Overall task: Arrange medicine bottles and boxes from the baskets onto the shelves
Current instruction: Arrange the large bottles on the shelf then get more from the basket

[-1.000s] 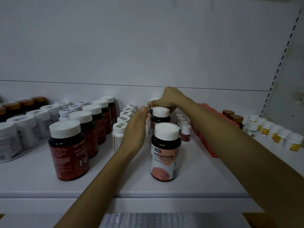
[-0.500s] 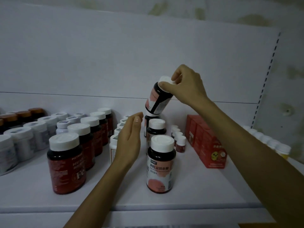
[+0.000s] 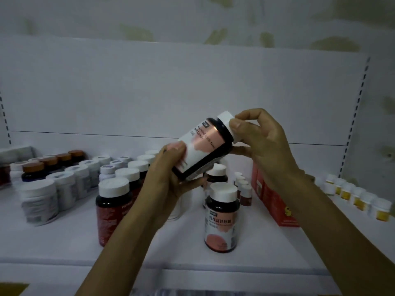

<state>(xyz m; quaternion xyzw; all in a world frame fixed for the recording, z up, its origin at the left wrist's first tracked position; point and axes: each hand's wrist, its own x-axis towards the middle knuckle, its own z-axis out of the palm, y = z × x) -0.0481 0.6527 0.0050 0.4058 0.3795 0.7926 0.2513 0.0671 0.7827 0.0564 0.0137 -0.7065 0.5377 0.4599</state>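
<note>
Both hands hold one dark medicine bottle in the air above the white shelf, tilted so that its white cap points up and to the right and its base down and to the left; the left hand grips the lower body, thumb lying on the pink-and-white label and fingers curled beneath the base; the right hand is curled round the cap end, thumb on the cap's side and fingers under the bottle's shoulder; below it a matching bottle stands upright near the shelf's front edge, with another of the same kind just behind; to the left stands a red-labelled bottle at the head of a row, then white tubs and brown-capped bottles further left; to the right a row of red boxes runs back, and beyond it small yellow-labelled bottles line the far right side.
</note>
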